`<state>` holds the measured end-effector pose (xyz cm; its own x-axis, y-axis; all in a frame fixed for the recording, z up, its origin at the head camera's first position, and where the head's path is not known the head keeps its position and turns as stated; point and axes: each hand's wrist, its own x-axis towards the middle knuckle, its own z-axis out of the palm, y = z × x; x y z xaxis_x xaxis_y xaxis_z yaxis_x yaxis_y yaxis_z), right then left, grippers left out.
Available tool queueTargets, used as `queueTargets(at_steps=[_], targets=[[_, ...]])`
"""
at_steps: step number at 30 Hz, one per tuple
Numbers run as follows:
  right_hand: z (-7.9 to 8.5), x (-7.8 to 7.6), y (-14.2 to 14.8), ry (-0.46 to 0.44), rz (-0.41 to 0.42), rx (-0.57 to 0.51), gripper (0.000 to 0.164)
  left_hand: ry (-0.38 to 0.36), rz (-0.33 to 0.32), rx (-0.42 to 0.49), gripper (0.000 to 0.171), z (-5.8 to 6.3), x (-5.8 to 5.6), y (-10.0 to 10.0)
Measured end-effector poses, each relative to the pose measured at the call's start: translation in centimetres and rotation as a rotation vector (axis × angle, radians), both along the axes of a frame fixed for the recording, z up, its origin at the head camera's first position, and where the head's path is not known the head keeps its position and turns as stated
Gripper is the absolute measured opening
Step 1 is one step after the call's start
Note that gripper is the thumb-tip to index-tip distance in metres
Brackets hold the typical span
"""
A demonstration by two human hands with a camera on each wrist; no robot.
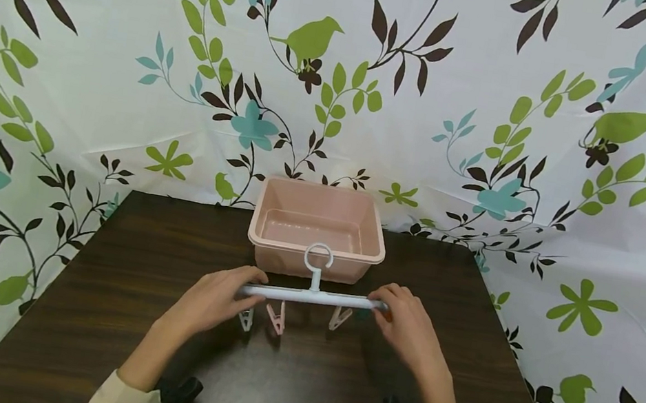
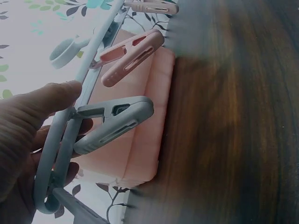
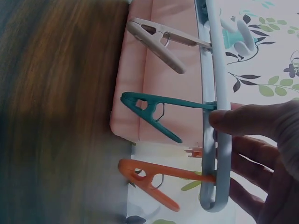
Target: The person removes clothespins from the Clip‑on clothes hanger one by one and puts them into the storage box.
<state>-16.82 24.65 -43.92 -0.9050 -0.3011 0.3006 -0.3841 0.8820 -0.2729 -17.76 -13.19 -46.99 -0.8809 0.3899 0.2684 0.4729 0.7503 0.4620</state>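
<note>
A pale blue clip hanger [image 1: 339, 300] is held up level above the table, its swivel hook [image 1: 316, 271] pointing upward. My left hand [image 1: 212, 298] grips the bar at the left end, thumb on the near side in the left wrist view. At the right end my right hand [image 1: 407, 322] pinches the bar between thumb and fingers. Several clips hang from it: a grey-blue clip [image 2: 119, 123] and a pink clip [image 2: 133, 56] towards the left, a beige clip [image 3: 156, 44], a teal clip [image 3: 149, 111] and an orange clip [image 3: 147, 179] towards the right.
A pink plastic basin [image 1: 289, 262] stands behind the hanger at the table's back edge. The dark wood-grain table [image 1: 282, 390] spreads below and around both hands. Cloth with a leaf and bird print [image 1: 432, 141] covers the walls behind and at the sides.
</note>
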Motion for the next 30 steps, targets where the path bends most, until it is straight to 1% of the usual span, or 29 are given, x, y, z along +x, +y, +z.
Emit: queueTargets(at_steps=[2,5,7,9,13,19,22,26,28,30], targets=[[0.1,-0.2,-0.1,0.009,0.005,-0.005,0.023,0.0,0.011,-0.016,0.029,0.1,-0.1,0.1],[0.2,-0.4,-0.1,0.016,0.006,-0.004,0.025,0.009,0.025,-0.061,0.032,0.4,-0.2,0.3],[0.2,-0.6,-0.1,0.017,0.001,-0.006,0.026,0.028,0.037,-0.093,0.032,0.5,-0.3,0.5],[0.3,-0.7,-0.1,0.022,-0.003,-0.013,0.026,0.063,0.048,-0.112,0.03,0.6,-0.3,0.5],[0.4,-0.9,-0.1,0.042,0.001,-0.032,0.027,0.135,0.062,-0.118,0.028,0.9,-0.3,0.5],[0.4,-1.1,-0.1,0.079,0.02,-0.056,0.027,0.187,0.069,-0.104,0.033,0.9,-0.1,0.3],[0.4,-1.2,-0.1,0.101,0.036,-0.078,0.027,0.247,0.057,-0.097,0.033,0.9,-0.2,0.3],[0.6,-1.4,-0.1,0.135,0.049,-0.136,0.027,0.369,0.036,-0.081,0.035,1.0,-0.4,0.2],[0.7,-1.4,-0.2,0.162,0.041,-0.17,0.03,0.413,0.03,-0.063,0.038,0.9,-0.5,0.1],[0.7,-1.4,-0.1,0.195,0.025,-0.208,0.034,0.438,0.026,-0.047,0.041,0.9,-0.5,0.1]])
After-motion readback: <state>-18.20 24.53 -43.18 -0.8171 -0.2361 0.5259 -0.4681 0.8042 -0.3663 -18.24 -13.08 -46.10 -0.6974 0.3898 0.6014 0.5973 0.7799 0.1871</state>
